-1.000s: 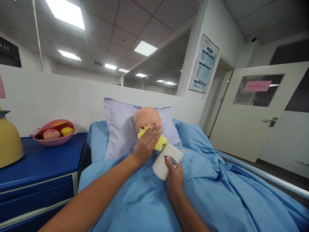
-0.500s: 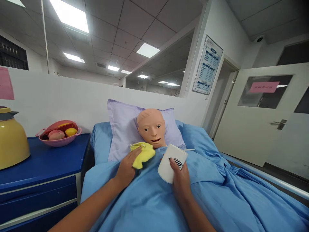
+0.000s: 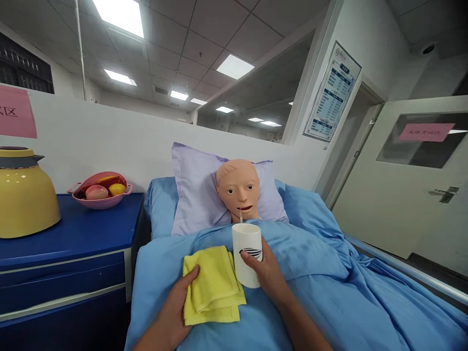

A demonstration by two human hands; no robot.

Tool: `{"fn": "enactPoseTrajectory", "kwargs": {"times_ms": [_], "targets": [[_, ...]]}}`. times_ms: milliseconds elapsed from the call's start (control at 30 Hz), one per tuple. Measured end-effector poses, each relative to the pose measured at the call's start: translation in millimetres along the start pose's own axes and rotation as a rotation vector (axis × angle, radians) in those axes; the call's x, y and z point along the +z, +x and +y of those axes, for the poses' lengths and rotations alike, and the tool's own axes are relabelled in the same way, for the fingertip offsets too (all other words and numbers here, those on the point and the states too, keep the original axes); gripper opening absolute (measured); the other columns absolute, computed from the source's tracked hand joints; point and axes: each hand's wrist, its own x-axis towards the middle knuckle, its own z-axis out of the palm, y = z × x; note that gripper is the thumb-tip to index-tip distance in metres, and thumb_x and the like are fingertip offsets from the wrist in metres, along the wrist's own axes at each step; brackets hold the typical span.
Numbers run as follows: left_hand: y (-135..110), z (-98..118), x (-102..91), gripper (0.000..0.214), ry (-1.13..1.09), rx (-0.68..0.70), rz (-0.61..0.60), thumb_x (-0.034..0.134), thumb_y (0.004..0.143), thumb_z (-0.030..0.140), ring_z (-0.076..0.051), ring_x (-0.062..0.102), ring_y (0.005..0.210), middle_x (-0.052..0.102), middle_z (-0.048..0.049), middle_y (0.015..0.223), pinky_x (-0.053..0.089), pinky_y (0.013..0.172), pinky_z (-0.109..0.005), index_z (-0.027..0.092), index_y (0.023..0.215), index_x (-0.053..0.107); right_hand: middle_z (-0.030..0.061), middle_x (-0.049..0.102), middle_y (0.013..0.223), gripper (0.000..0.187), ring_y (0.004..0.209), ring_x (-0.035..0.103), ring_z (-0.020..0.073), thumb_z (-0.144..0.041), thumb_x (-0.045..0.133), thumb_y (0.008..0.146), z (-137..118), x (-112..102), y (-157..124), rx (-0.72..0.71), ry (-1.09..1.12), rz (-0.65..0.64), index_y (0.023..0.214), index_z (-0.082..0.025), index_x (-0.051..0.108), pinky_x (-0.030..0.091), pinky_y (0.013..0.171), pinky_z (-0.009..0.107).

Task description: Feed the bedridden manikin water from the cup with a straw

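Observation:
A training manikin (image 3: 238, 187) lies in the bed with its head on a lilac pillow (image 3: 195, 195), covered by a blue sheet (image 3: 310, 273). My right hand (image 3: 265, 273) is wrapped round a white cup (image 3: 247, 253) held upright below the manikin's chin; a straw (image 3: 240, 216) rises from the cup to its mouth. A folded yellow cloth (image 3: 214, 285) lies flat on the sheet beside the cup. My left hand (image 3: 179, 309) rests on the cloth's left edge, thumb on top and fingers apparently beneath it.
A blue bedside cabinet (image 3: 73, 239) stands at the left, carrying a yellow kettle (image 3: 25, 195) and a pink bowl of fruit (image 3: 102, 190). A metal bed rail (image 3: 405, 273) runs along the right. A white door (image 3: 413, 180) stands beyond it.
My left hand brought the yellow cloth down from the manikin's face and laid it flat on the sheet. The cup went from tilted to upright, its straw now at the manikin's mouth.

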Motion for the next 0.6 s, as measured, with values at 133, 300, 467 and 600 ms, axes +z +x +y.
{"fn": "enactPoseTrajectory", "kwargs": {"times_ms": [133, 300, 467, 600], "targets": [[-2, 2, -19.7, 0.063, -0.067, -0.064, -0.078, 0.067, 0.079, 0.035, -0.033, 0.064, 0.105, 0.068, -0.0175, 0.114, 0.052, 0.093, -0.045, 0.009, 0.132, 0.045, 0.0018, 0.068, 0.08, 0.051, 0.072, 0.062, 0.0224, -0.047, 0.075, 0.064, 3, 2, 1, 0.05, 0.022, 0.03, 0.106, -0.021, 0.06, 0.05, 0.063, 0.033], [-8, 0, -22.7, 0.063, -0.082, -0.072, -0.06, 0.068, 0.078, 0.034, -0.032, 0.062, 0.109, 0.068, -0.0165, 0.113, 0.051, 0.096, -0.044, 0.009, 0.132, 0.046, 0.0026, 0.069, 0.081, 0.048, 0.072, 0.063, 0.022, -0.047, 0.074, 0.066, 6, 2, 3, 0.065, 0.014, 0.048, 0.104, -0.02, 0.061, 0.051, 0.064, 0.032], [-7, -1, -24.5, 0.063, -0.079, -0.05, -0.041, 0.069, 0.077, 0.033, -0.03, 0.059, 0.114, 0.068, -0.0145, 0.114, 0.049, 0.098, -0.042, 0.01, 0.132, 0.047, 0.0037, 0.07, 0.079, 0.051, 0.069, 0.063, 0.0222, -0.051, 0.074, 0.064, 9, 5, 5, 0.096, 0.035, 0.141, 0.102, -0.02, 0.062, 0.051, 0.06, 0.033], [-8, 0, -23.2, 0.061, -0.065, -0.016, -0.029, 0.069, 0.077, 0.032, -0.031, 0.059, 0.115, 0.068, -0.0138, 0.114, 0.049, 0.099, -0.042, 0.011, 0.13, 0.049, 0.0034, 0.07, 0.079, 0.05, 0.066, 0.064, 0.0216, -0.053, 0.073, 0.066, 8, 6, 5, 0.166, 0.059, 0.113, 0.103, -0.021, 0.061, 0.051, 0.058, 0.032]]}}
